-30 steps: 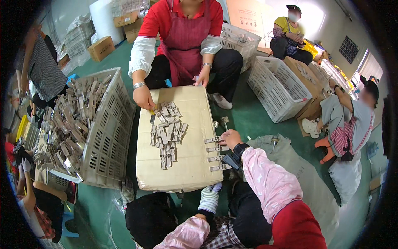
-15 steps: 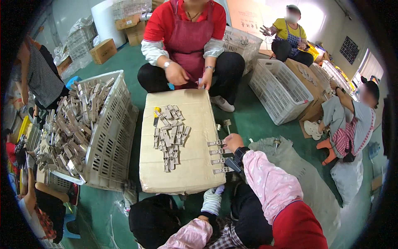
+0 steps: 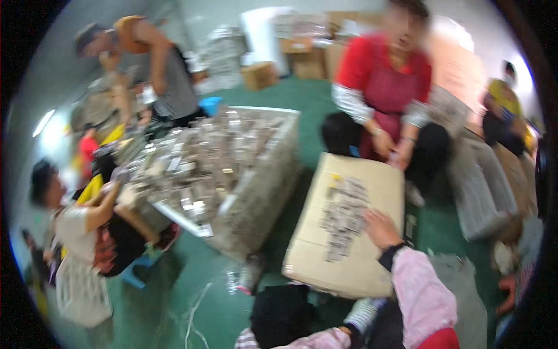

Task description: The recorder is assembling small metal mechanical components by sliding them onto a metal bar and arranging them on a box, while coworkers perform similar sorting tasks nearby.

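Note:
A loose cluster of beige and metal clips lies on a cardboard box in front of me. My right hand is over the box at the cluster's right side, its fingers stretched toward the clips. The picture is blurred, but I see nothing held in it. My left hand, in a striped glove, is low at the box's near edge; its fingers are too smeared to read. At the cluster's far end is a small yellow object. My right wrist and forearm cover part of the box's right edge.
A white crate heaped with clips stands left of the box. Across from me sits a person in a red apron. Another crate is at the right, with plastic sheeting on the floor. Other people are around the left side.
The view has swung left, so everything sits further right and is blurred. My right hand has left the row of clips at the box's right edge and moved to the cluster.

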### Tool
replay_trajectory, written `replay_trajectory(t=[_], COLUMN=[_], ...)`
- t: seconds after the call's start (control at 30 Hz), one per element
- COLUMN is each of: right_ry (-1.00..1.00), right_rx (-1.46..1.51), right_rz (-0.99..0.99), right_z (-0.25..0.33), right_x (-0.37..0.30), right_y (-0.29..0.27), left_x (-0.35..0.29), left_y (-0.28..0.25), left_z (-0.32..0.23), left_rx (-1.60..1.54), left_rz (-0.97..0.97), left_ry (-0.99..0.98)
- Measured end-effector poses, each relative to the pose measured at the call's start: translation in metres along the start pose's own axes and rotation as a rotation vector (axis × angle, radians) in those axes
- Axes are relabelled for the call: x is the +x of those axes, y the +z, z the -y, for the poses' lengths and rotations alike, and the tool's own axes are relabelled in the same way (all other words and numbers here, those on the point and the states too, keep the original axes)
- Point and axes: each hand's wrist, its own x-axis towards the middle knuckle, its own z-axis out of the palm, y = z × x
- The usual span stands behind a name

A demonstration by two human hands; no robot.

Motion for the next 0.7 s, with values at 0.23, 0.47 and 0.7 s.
replay_trajectory(t=[0.23, 0.47, 0.7], right_ry=[0.021, -0.039, -0.027], right_rx=[-0.021, 0.142, 0.040], right_rz=[-0.098, -0.111, -0.079], right_z=[0.005, -0.001, -0.009], right_x=[-0.016, -0.009, -0.016], right_y=[-0.008, -0.007, -0.002], left_x=[-0.025, -0.019, -0.023], left_y=[-0.062, -0.063, -0.072], left_z=[-0.094, -0.086, -0.095], left_rx=[-0.601, -0.612, -0.560], left_rz=[-0.113, -0.094, -0.102], left_ry=[-0.460, -0.477, -0.441])
